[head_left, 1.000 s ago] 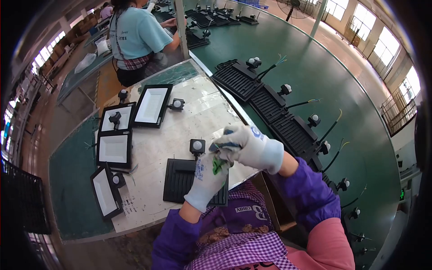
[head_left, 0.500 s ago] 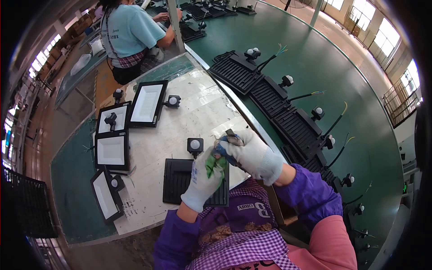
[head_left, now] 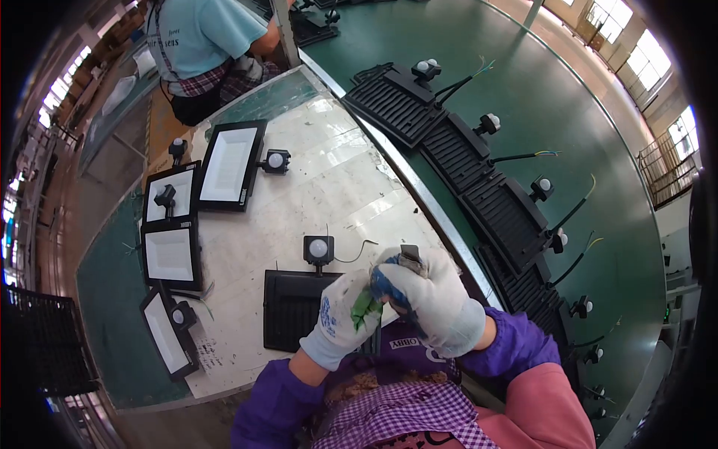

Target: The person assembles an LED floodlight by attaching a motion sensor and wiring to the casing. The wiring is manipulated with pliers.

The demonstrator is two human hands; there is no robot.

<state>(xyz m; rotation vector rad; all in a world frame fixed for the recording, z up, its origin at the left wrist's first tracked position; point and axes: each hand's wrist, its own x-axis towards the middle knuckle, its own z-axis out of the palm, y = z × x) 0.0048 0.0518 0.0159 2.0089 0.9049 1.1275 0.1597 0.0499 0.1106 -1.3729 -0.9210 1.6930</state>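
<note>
Both my hands wear white knitted gloves and meet above a black floodlight [head_left: 292, 310] that lies ribbed back up on the worktable. My left hand [head_left: 340, 318] is closed, with green material at its thumb; what its fingers pinch is hidden. My right hand [head_left: 437, 299] is wrapped round a small tool with a grey end [head_left: 410, 253] sticking up; its kind is not clear. Blue material shows at that hand's fingers. Just beyond my left hand stands the floodlight's motion sensor [head_left: 319, 249], with a white dome. A thin wire [head_left: 357, 256] curls beside the sensor.
Several floodlights with white panels [head_left: 228, 166] lie along the left of the worktable [head_left: 299, 187]. Across a metal edge [head_left: 404, 176], several ribbed black floodlights [head_left: 456, 150] with loose wires line the green table [head_left: 598, 165]. A person in a light blue shirt [head_left: 198, 37] works at the far left.
Both hands have shifted slightly right and down, still together. The thin wire beside the sensor is now in sight. The whole view has shifted a little.
</note>
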